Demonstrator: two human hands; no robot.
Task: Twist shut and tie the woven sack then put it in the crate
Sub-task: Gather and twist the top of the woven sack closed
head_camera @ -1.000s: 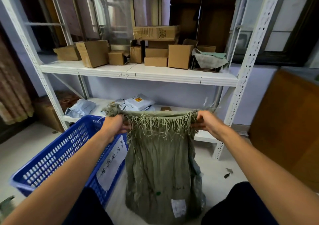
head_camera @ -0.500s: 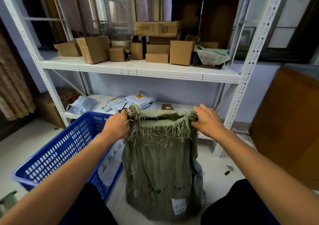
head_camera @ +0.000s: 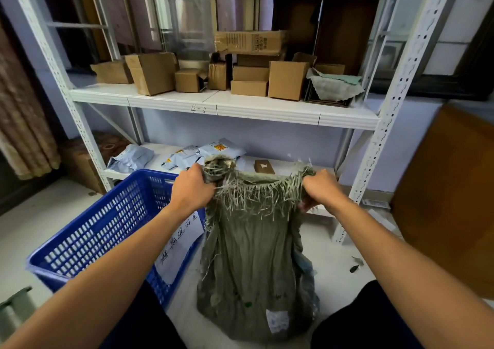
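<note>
A grey-green woven sack (head_camera: 254,263) stands on the floor between my knees, its mouth frayed into loose strands and a white label low on its front. My left hand (head_camera: 193,189) grips the left corner of the mouth, bunched into a wad above the fist. My right hand (head_camera: 319,189) grips the right corner. The rim sags open between them. A blue plastic crate (head_camera: 91,239) sits on the floor just left of the sack, a white handwritten sheet on its near wall.
A white metal shelving rack (head_camera: 224,108) stands right behind the sack, with cardboard boxes (head_camera: 287,80) on the upper shelf and grey mail bags (head_camera: 211,150) on the lower one. A brown wooden panel (head_camera: 449,196) leans at the right. A curtain hangs at far left.
My hands drew closer together and then a little apart again, gathering the sack's corners into my fists. The mouth went from stretched taut to sagging, and the left corner is bunched up.
</note>
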